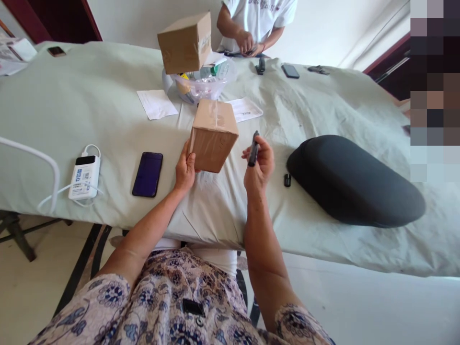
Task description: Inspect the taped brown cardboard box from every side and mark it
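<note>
My left hand [186,168] grips the lower left edge of a small cardboard box [212,143], which is tilted so that its taped top and front side show. Clear tape runs over the top. To the right of the box, apart from it, my right hand [261,160] is closed around a black marker [253,149] held nearly upright. A small black cap [287,180] lies on the cloth to the right of that hand.
A large black padded seat [359,179] lies on the right. Behind the box stands a clear basin [208,88] of bottles under another carton [185,45]. A phone [147,174] and white power bank [85,177] lie left. Across the table [108,115] is a person [257,24].
</note>
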The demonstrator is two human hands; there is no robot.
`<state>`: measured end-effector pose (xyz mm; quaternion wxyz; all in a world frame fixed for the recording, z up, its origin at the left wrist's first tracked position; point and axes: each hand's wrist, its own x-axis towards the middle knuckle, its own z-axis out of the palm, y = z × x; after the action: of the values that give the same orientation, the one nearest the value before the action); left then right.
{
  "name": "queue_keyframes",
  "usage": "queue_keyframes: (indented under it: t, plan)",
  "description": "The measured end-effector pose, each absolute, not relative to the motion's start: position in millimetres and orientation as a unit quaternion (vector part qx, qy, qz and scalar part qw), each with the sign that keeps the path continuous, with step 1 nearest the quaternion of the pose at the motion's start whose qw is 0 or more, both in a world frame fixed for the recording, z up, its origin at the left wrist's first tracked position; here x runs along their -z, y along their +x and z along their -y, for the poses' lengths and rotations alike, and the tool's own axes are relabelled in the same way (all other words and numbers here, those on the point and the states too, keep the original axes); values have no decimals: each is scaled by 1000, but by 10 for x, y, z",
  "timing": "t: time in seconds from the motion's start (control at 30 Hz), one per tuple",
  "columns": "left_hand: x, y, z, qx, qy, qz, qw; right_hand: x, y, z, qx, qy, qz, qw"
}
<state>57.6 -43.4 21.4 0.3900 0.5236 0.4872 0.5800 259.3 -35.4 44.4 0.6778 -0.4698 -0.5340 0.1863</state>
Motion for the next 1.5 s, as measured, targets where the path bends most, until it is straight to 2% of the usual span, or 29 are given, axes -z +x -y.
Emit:
queue_keyframes:
  t: [0.13, 0.37, 0.5, 0.67, 0.9, 0.97, 1.1, 1.17, 1.33, 1.5]
  plan:
    - [-210, 620, 484, -570, 528, -481, 406, -628, 2358, 579, -66, -408, 557, 721]
    - [-197, 631, 506, -563, 584, -491, 317, -741, 2074, 707, 34, -298, 761, 576]
    - [-198, 622, 503, -563, 584, -487, 325, -741, 2100, 683, 8, -341, 761, 551]
    - [-215, 628, 506, -561, 541, -486, 395, -659, 2220, 729, 13, -390, 662, 640]
    - [-198, 592, 465, -561, 535, -487, 402, -636, 2406, 669, 18, -482, 447, 754]
    - [-172, 585, 443, -560, 535, -489, 402, -665, 2477, 639, 17, -474, 462, 749]
    - [-130, 569, 408, -561, 524, -501, 399, -717, 2569, 649, -19, -475, 601, 642]
    - [-131, 562, 408, -561, 530, -500, 392, -732, 2551, 678, -29, -449, 646, 616]
    - [-164, 555, 433, -567, 560, -489, 354, -728, 2414, 700, -21, -359, 691, 627]
    - [-158, 560, 427, -566, 542, -493, 377, -661, 2418, 685, 11, -437, 581, 687]
